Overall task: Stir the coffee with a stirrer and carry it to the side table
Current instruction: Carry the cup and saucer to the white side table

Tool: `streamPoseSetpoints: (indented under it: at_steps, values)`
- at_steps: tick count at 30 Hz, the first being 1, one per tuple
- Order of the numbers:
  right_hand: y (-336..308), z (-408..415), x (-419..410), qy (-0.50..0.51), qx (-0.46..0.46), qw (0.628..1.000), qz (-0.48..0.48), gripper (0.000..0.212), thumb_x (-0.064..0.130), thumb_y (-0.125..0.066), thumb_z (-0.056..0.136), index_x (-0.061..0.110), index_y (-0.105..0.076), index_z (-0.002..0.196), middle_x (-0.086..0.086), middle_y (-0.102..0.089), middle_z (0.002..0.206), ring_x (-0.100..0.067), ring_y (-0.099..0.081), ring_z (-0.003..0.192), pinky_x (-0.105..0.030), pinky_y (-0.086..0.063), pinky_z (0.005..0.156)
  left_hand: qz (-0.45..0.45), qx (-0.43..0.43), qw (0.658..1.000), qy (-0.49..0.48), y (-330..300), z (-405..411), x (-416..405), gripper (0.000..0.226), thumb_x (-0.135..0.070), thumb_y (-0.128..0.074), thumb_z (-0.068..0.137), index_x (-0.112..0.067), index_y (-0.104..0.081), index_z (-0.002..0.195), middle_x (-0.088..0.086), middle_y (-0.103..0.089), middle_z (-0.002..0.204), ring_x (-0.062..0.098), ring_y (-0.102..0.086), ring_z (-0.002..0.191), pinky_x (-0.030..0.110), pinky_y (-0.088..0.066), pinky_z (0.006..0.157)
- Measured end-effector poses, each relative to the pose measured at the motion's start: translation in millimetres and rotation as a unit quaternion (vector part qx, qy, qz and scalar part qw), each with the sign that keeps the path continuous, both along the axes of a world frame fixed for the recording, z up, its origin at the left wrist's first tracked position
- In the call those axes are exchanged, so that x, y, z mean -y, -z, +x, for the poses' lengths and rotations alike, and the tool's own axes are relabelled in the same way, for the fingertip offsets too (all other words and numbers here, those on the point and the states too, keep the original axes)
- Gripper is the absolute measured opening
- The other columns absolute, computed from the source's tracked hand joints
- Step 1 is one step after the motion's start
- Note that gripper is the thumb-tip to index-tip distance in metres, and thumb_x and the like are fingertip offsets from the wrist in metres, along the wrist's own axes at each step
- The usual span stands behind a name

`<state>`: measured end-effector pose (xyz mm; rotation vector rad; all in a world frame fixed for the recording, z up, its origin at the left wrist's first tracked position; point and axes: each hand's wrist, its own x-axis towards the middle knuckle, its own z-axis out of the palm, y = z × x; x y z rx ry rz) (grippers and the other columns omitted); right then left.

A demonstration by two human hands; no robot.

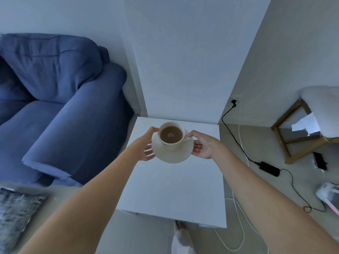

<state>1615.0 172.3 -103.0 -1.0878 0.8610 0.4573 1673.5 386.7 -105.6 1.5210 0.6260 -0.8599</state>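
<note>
A cream cup (171,145) full of brown coffee (171,134) stands on a cream saucer (172,156). I hold the saucer from both sides above the white side table (172,187). My left hand (146,143) grips the saucer's left rim, thumb near the cup. At the right rim, my right hand (200,144) has its fingers under the saucer and its thumb by the cup's handle. No stirrer shows in the cup or on the saucer.
A blue sofa (60,107) stands left of the table. Black and white cables with a power brick (269,168) trail over the floor on the right. A wooden stool (297,132) is at far right. A grey rug (16,215) lies at lower left.
</note>
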Motion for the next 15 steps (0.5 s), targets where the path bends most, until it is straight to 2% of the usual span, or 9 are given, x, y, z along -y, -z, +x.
streamPoseSetpoints:
  at_steps: [9, 15]
  values:
    - [98.0, 70.3, 31.7, -0.015, -0.012, 0.999, -0.030, 0.013, 0.012, -0.070, 0.075, 0.009, -0.064, 0.085, -0.004, -0.063, 0.075, -0.017, -0.061, 0.073, -0.028, -0.050, 0.081, -0.017, -0.046, 0.999, -0.021, 101.4, 60.0, 29.7, 0.060, -0.053, -0.072, 0.058, -0.014, -0.062, 0.102, 0.006, -0.066, 0.108, 0.024, -0.062, 0.100, 0.036, -0.053, 0.073]
    - [162.7, 91.6, 40.1, -0.020, -0.035, 0.999, -0.018, 0.005, 0.008, -0.067, 0.076, 0.008, -0.065, 0.080, -0.004, -0.064, 0.073, -0.016, -0.062, 0.075, -0.027, -0.050, 0.086, -0.019, -0.051, 0.998, -0.018, 160.6, 78.5, 34.6, 0.058, -0.049, -0.069, 0.066, -0.013, -0.063, 0.111, 0.004, -0.065, 0.110, 0.021, -0.061, 0.104, 0.033, -0.053, 0.078]
